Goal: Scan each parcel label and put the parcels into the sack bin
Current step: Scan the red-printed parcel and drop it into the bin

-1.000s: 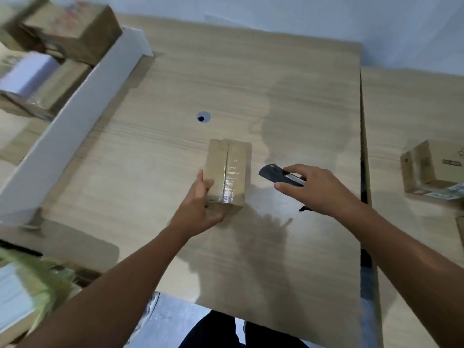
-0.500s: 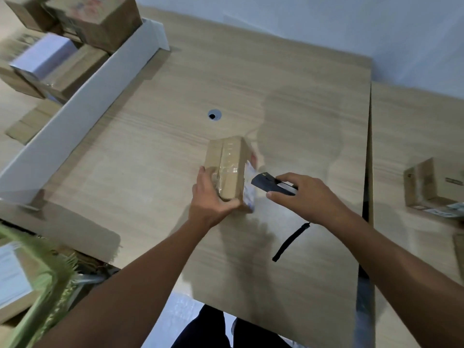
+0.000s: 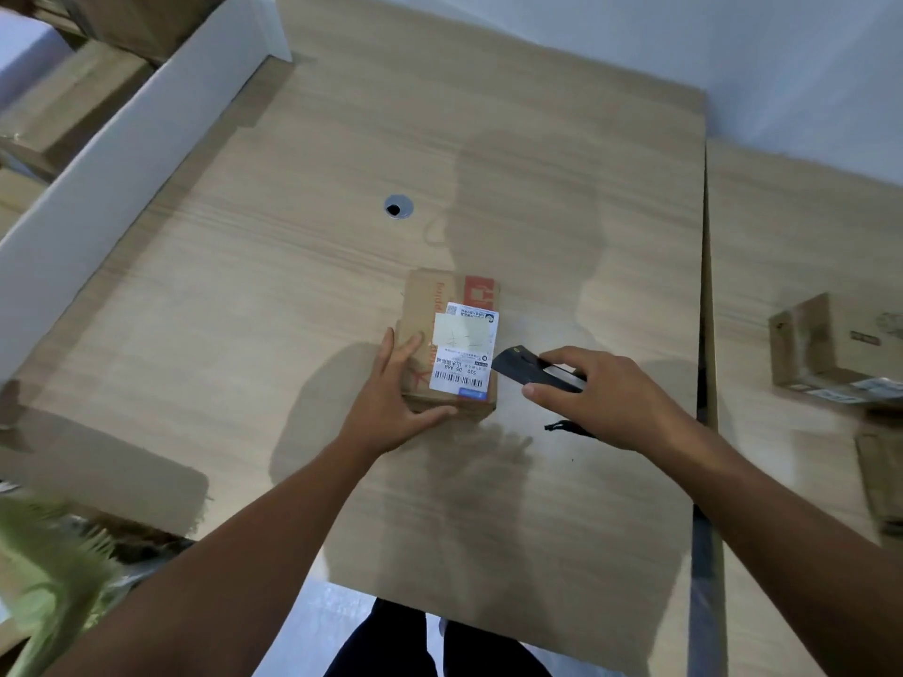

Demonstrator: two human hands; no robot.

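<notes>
Both hands busy: left hand (image 3: 391, 405) clasps parcel (image 3: 422, 329) at its 7 o'clock corner, right hand (image 3: 603, 398) grasps scanner (image 3: 525, 369) at 3 o'clock; aim squarely at label (image 3: 464, 351) barcode, parcel steadied flat.

Your left hand (image 3: 391, 408) and right hand (image 3: 606, 403) are bare; left forearm (image 3: 234, 549) and right forearm (image 3: 762, 510) bare out to frame edge. Clothing in view: dark, near-black trousers (image 3: 386, 644), bottom centre, just past the table's (image 3: 293, 310) near edge.
</notes>
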